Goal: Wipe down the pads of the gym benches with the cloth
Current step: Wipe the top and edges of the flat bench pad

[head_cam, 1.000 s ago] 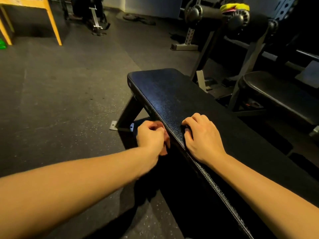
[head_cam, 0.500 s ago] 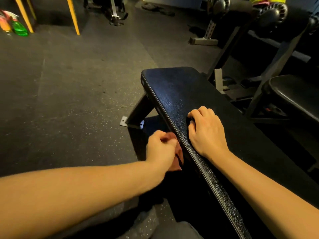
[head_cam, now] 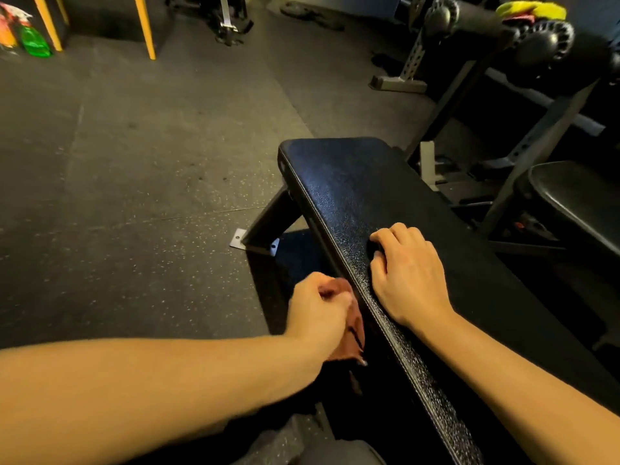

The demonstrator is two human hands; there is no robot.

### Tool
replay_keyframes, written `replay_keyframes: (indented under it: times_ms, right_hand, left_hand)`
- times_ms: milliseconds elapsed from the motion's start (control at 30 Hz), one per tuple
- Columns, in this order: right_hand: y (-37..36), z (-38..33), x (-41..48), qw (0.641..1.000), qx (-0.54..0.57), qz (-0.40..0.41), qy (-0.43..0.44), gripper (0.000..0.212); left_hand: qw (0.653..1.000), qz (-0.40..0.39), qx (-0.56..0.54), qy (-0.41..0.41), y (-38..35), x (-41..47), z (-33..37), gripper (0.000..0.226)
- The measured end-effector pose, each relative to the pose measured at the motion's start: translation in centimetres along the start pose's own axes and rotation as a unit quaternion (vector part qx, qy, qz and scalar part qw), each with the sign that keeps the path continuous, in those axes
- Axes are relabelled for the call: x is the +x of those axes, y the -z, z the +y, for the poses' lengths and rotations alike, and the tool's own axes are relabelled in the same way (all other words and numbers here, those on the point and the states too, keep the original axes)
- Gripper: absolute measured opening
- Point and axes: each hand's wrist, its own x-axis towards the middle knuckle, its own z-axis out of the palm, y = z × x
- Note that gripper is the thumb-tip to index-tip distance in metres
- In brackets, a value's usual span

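A flat gym bench with a black textured pad (head_cam: pixel 349 182) runs from the centre toward the lower right. My left hand (head_cam: pixel 317 312) grips a reddish-brown cloth (head_cam: pixel 352 333) and holds it against the pad's left side edge. My right hand (head_cam: pixel 407 276) rests on top of the pad near that edge, its fingers curled with the knuckles up and nothing visible in it. A second black bench pad (head_cam: pixel 577 199) sits at the right.
The bench's metal leg and foot plate (head_cam: pixel 255 241) stand on the dark rubber floor. Rack uprights and foam rollers (head_cam: pixel 536 41) fill the upper right, with a yellow cloth (head_cam: pixel 533 10) on top. Yellow table legs (head_cam: pixel 144 28) and a green spray bottle (head_cam: pixel 33 40) are at upper left.
My left hand has slid the cloth back along the pad's side edge toward me. The right hand stays in place on the pad. The view has shifted left and down.
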Motion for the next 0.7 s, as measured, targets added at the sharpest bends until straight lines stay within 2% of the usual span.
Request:
replay_keyframes:
  times_ms: [33,133,233,300,333,400,467,500,567,700]
  right_hand:
    - [0.1,0.1,0.4,1.000,-0.009,-0.008,0.005,0.020]
    - [-0.2,0.2,2.4,1.000,0.003,-0.021,0.002,0.013]
    - [-1.0,-0.2,3.5,1.000,0.024,0.001,0.003,0.011]
    - [-1.2,-0.3,3.4,1.000,0.028,0.006,0.005,0.010]
    - [-1.2,-0.3,3.4,1.000,0.029,0.008,0.004,0.010]
    - [-1.2,-0.3,3.4,1.000,0.029,0.011,0.002,0.009]
    - [-1.2,-0.4,3.4,1.000,0.027,0.009,-0.001,0.009]
    - [-1.3,-0.4,3.4,1.000,0.027,0.006,-0.002,0.009]
    - [-1.3,-0.2,3.4,1.000,0.031,0.006,-0.004,0.010]
    - [-1.6,0.0,3.7,0.998,0.054,-0.012,-0.005,0.026]
  left_hand:
    - [1.000,-0.001,0.008,-0.016,0.2,0.1,0.4,0.021]
    - [0.996,0.075,-0.037,-0.027,1.1,6.3,4.2,0.020]
    - [0.990,0.127,-0.061,-0.028,2.8,12.6,7.9,0.017]
    - [0.986,0.150,-0.068,-0.015,2.7,12.4,7.6,0.017]
    - [0.987,0.137,-0.080,-0.005,2.4,10.8,6.5,0.017]
    - [0.995,0.055,-0.083,-0.002,1.5,6.3,3.3,0.017]
    - [0.999,-0.025,-0.015,-0.019,1.2,3.1,1.1,0.021]
    - [1.000,-0.013,-0.006,-0.023,1.3,3.6,1.2,0.022]
    - [0.996,0.072,-0.048,0.001,1.6,8.3,3.3,0.024]
    - [0.983,0.157,-0.089,0.028,3.0,16.0,8.2,0.020]
